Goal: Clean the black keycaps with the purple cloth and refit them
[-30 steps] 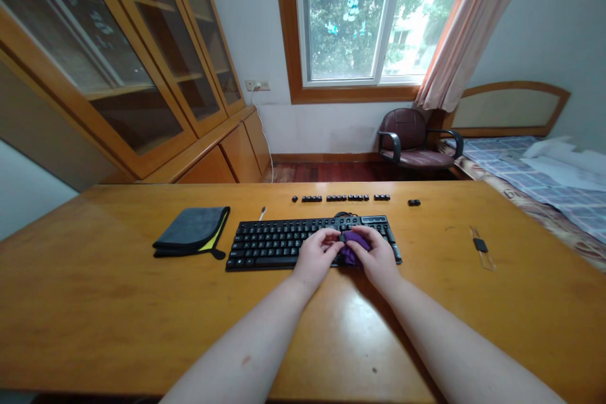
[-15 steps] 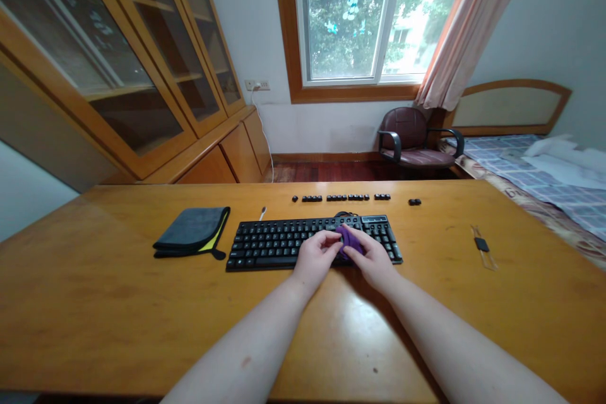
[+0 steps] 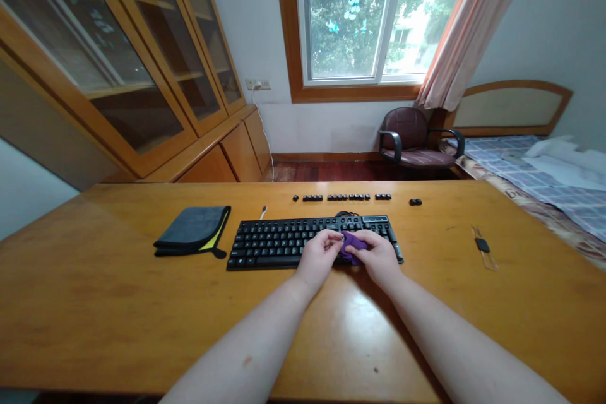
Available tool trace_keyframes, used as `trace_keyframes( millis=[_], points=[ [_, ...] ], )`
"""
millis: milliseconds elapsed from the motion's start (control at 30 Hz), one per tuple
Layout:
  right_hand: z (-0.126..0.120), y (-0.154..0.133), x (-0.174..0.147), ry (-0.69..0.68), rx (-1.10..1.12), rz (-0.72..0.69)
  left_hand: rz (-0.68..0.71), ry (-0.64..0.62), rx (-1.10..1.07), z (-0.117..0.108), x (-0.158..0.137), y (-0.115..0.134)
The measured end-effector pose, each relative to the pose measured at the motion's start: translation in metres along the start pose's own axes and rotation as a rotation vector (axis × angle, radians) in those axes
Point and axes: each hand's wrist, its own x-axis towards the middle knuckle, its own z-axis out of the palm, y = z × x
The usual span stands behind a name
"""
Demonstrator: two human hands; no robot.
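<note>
A purple cloth is bunched in my right hand, its thumb and fingers closed on it. My left hand meets it from the left, fingertips pinched together at the cloth's edge; whatever small thing sits between them is too small to make out. Both hands hover over the right half of a black keyboard, hiding some of its keys. Along the keyboard's top edge, the function-key row looks bare of caps. Loose black keycaps lie in small groups in a line behind it.
On the left lies a folded grey cloth with a yellow inside. A small brush rests behind the keyboard. To the right is a keycap puller with wire loops. The wooden desk borders a bed; a chair stands beyond.
My right hand and the purple cloth have shifted slightly right and down, and the cloth's folds differ. My left hand stays close to the same spot, still pinched.
</note>
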Motion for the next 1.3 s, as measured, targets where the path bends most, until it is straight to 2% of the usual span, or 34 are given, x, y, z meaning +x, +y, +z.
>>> trace_keyframes(
  millis=[333,700,867,1133,1300],
  points=[
    [0.000,-0.002,-0.003,0.033,-0.032,-0.003,-0.042,0.026,-0.081,0.001,0.000,0.005],
    [-0.002,0.002,-0.001,-0.045,-0.059,-0.133,-0.096,0.037,-0.173,0.004,0.000,0.004],
    [-0.003,-0.003,-0.003,0.016,-0.104,-0.115,-0.100,0.052,-0.146,0.004,-0.001,0.005],
    [-0.001,-0.006,-0.005,0.027,-0.193,-0.141,-0.081,0.017,-0.177,0.005,-0.002,0.004],
    [-0.001,-0.004,-0.005,0.024,-0.179,-0.179,-0.016,0.034,-0.080,0.001,-0.001,0.007]
  ],
)
